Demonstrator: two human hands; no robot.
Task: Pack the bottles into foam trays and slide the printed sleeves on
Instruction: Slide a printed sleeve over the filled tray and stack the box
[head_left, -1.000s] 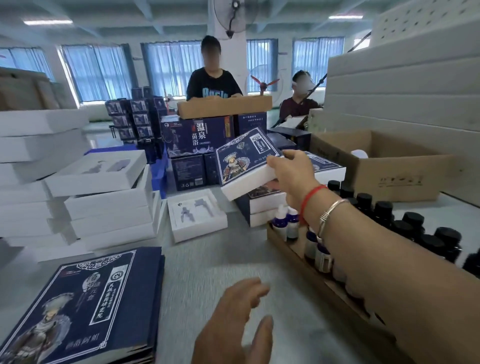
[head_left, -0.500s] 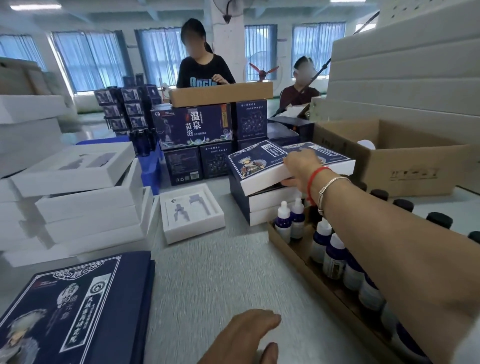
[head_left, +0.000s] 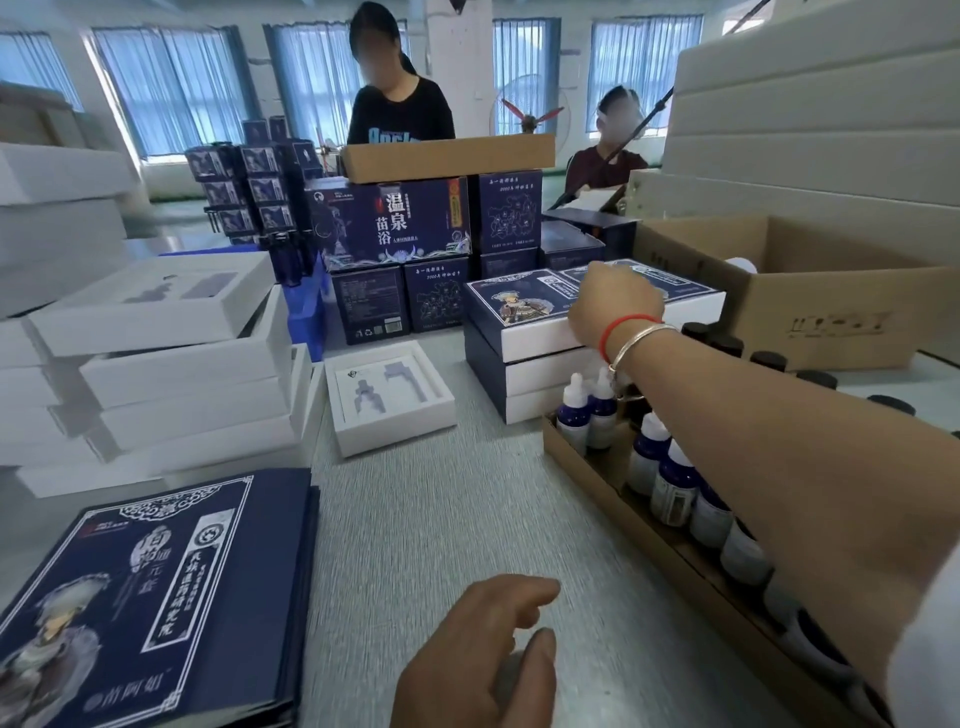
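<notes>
My right hand (head_left: 615, 306) reaches across the table and holds the right edge of a sleeved box (head_left: 511, 309), blue print over white. That box lies flat on top of a stack of like boxes. My fingers are hidden behind the hand. Just under my forearm, a long cardboard tray (head_left: 618, 496) holds a row of white-capped dropper bottles (head_left: 670, 480). An empty white foam tray (head_left: 395, 436) with two cut-outs lies at the table's middle. My left hand (head_left: 483, 654) hovers near the front edge, fingers relaxed and holding nothing.
Flat printed sleeves (head_left: 156, 597) are piled at front left, with stacked white foam trays (head_left: 182, 364) behind them. Black-capped bottles (head_left: 769, 359) stand at the right beside an open cardboard box (head_left: 810, 317). Blue cartons (head_left: 395, 223) and two people are across the table.
My right hand has lowered the sleeved box from mid-air onto the stack, where it now lies flat. My left hand has stayed low near the front edge.
</notes>
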